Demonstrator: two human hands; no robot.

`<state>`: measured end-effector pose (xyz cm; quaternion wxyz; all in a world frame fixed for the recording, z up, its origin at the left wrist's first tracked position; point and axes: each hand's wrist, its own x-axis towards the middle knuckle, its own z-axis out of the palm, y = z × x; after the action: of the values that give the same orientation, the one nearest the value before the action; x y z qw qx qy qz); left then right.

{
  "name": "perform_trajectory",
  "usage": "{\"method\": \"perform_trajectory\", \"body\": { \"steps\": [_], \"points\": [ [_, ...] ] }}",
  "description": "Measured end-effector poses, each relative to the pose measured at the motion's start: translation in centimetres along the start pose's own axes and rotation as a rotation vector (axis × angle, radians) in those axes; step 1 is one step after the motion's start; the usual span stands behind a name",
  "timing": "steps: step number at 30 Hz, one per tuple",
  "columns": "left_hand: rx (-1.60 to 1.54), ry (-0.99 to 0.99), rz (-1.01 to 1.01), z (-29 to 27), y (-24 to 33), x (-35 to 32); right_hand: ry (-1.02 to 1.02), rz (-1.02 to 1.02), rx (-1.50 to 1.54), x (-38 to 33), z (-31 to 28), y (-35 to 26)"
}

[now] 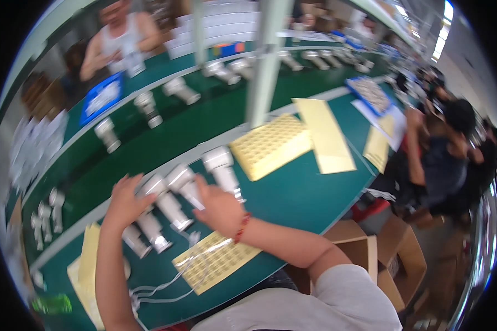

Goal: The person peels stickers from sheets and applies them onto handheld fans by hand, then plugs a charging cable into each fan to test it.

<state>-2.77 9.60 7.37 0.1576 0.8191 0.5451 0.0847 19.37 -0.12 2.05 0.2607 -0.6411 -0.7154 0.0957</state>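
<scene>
One head-worn fisheye, close above the green table, view downward and forward

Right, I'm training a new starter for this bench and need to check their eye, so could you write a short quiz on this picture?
1. True or false: the right hand touches a white device.
2. What colour is the tray at upper left: A red, B blue or C yellow?
3. Fill in: the red bracelet is on the ... wrist.

Key: 1 true; 2 B; 3 right.

The white devices look like glossy plastic, the green tabletop smooth and matt.
</scene>
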Motion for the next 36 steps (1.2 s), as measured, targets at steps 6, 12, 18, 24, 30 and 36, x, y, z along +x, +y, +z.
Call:
{"method": "perform_trajectory", "body": {
  "steps": [6, 12, 18, 24, 30, 36],
  "points": [
    [-0.084, -0.075, -0.049, 0.9, 2.0, 1.6, 0.122, -0.067, -0.052, -1.0, 0.0, 0.1],
    [-0.263, -0.046, -0.053, 0.6, 2.3, 2.2, 0.041, -0.103, -0.092, -0.9, -0.7, 0.2],
    [-0.295, 0.449, 0.227, -2.1, 4.1, -1.0, -0.005, -0.099, 0.154, -0.5, -1.8, -0.4],
    [0.135, 0.619, 0.922, -2.4, 5.9, -6.3, -0.114, -0.155, 0.706, -1.0, -3.6, -0.7],
    [0.284, 0.852, 1.520, 1.4, 6.8, -12.5, 0.020, -0.551, 0.729, -1.3, -3.4, -3.0],
    [0.296, 0.695, 1.548, 1.9, 6.2, -13.8, -0.036, -0.837, 0.532, -1.4, -2.1, -2.5]
  ]
}}
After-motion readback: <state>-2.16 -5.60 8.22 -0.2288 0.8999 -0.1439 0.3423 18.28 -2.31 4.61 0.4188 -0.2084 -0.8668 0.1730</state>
